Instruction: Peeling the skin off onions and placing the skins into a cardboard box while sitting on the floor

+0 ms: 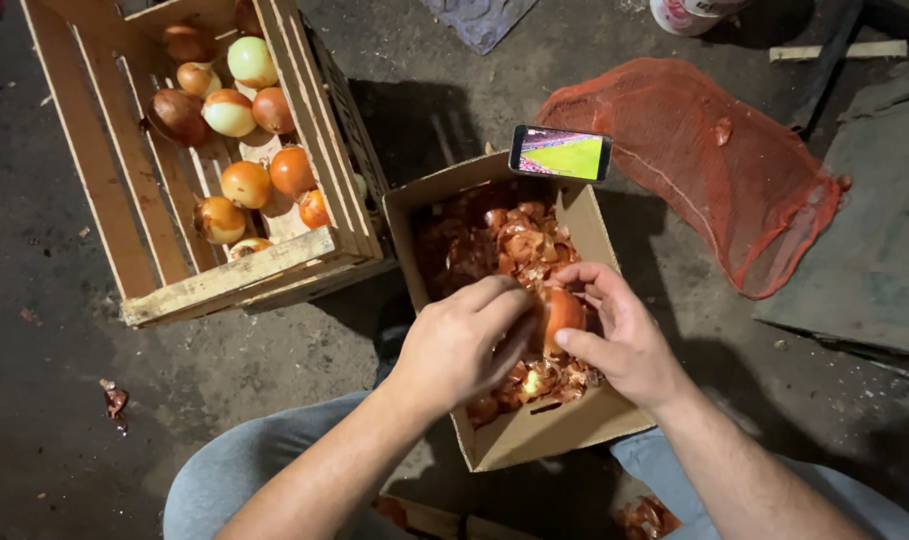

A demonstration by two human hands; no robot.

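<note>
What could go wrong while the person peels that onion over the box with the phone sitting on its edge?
The phone is propped on the rim of the cardboard box; a bump could tip it in among the skins or onto the floor. The onion, held between the left hand and right hand, could slip and drop into the peels. Loose skins might also spill past the box.

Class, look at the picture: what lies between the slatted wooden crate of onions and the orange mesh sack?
In the head view, the brown cardboard box of onion skins, a phone on its rim.
</note>
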